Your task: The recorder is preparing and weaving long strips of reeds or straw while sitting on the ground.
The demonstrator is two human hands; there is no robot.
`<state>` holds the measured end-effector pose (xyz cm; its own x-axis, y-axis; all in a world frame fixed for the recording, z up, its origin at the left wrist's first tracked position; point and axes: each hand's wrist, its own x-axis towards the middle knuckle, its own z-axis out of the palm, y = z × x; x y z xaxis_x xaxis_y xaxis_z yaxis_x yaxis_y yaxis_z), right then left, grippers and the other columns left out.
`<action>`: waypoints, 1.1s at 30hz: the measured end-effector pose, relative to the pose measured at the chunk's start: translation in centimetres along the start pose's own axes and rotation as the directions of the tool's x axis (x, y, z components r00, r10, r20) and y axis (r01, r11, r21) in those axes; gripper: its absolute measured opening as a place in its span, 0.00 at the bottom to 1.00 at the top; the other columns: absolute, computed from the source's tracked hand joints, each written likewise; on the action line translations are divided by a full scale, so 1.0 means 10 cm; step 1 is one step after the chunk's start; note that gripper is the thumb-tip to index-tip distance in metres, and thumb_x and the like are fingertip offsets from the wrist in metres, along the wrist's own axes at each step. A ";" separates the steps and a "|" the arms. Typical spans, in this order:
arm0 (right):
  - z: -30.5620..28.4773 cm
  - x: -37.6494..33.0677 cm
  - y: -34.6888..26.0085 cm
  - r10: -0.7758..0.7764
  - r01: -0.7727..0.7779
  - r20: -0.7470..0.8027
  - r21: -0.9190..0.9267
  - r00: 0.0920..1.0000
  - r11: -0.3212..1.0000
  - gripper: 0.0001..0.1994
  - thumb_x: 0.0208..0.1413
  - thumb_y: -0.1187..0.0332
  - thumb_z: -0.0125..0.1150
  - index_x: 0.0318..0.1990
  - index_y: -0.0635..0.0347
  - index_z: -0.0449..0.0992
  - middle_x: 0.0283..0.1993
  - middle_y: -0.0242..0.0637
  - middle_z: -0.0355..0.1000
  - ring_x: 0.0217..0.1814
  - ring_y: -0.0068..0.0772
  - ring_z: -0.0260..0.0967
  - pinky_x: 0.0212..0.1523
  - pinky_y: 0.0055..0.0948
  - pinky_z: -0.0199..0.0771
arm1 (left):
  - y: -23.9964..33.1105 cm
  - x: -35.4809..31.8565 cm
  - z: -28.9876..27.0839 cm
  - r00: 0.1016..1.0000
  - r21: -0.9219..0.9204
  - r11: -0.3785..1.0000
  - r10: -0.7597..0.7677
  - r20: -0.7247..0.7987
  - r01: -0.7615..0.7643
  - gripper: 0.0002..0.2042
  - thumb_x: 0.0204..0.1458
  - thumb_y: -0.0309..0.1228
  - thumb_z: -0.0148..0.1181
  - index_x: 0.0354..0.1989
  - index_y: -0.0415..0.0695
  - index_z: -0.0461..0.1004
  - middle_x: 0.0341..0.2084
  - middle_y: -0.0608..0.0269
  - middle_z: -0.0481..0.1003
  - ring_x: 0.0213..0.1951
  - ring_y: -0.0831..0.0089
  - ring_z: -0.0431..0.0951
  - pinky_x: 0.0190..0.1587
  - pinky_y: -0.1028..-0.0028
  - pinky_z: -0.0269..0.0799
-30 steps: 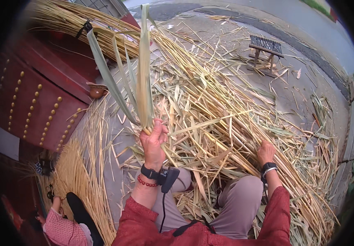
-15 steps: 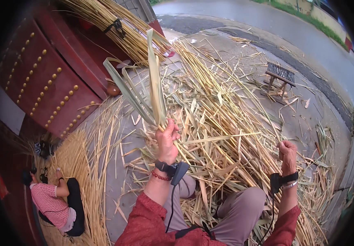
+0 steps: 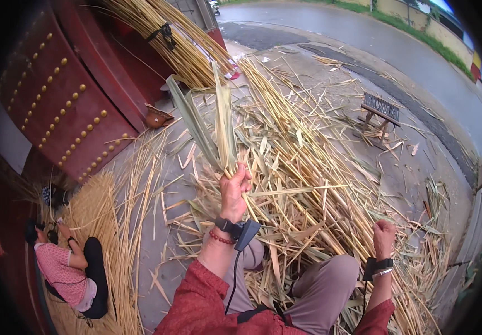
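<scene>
L hand [image 3: 233, 188]: fingers closed round a leafy pale-yellow reed stalk w/ long grey-green and straw-coloured leaves [image 3: 225, 134]. Leaves rise above the fist, the greenest leaning L; the lower stalk shows below the fist, slanting to the R. Posn. of stalk: held up in front of the body, over the near-L part of the litter.

R hand [image 3: 384, 235]: fingers curled in, approx. a loose fist, at the R side of the long heap of yellow and tan reed stalks [image 3: 313, 176]. Cannot tell if anything is gripped, nor if it touches the heap.

Wrists: L w/ black strap device [image 3: 230, 226] and red bead bracelet [image 3: 221, 238]; R w/ black wristband [image 3: 384, 264].

Surroundings: dry, flat leaf litter [image 3: 277, 234] round and under the heap, on grey paved ground [image 3: 153, 245]. Far L: thick bundle of tan stalks [image 3: 193, 47], bound w/ a black tie, adj. to dark-red door w/ rows of gold studs [image 3: 65, 106]. Brown rounded object [image 3: 156, 118] by the door foot, type unclear. Far R: small wooden stand w/ dark, rough-looking top [image 3: 381, 108].

Lower L: co-worker in pink patterned top [image 3: 65, 273], seated beside a spread of fine golden straw [image 3: 93, 209], hands near a small dark item, details too small to tell.
</scene>
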<state>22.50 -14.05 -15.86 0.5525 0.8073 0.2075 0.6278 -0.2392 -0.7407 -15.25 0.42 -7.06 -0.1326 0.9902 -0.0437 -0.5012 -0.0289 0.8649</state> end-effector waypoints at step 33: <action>1.16 1.64 0.83 -0.046 -0.020 -0.060 -0.801 0.997 0.598 0.08 0.47 0.71 0.49 0.36 0.57 0.69 0.28 0.46 0.71 0.32 0.48 0.71 0.30 0.41 0.71 | 0.15 -0.10 0.23 0.982 0.056 0.994 -0.106 0.156 0.099 0.05 0.55 0.29 0.50 0.37 0.43 0.68 0.18 0.68 0.67 0.13 0.86 0.53 0.19 0.84 0.53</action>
<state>30.43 3.47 -26.07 0.5547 0.7837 0.2796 0.8036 -0.5917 0.0643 -13.92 -0.29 -4.58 0.0561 0.9968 -0.0571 -0.4628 0.0766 0.8832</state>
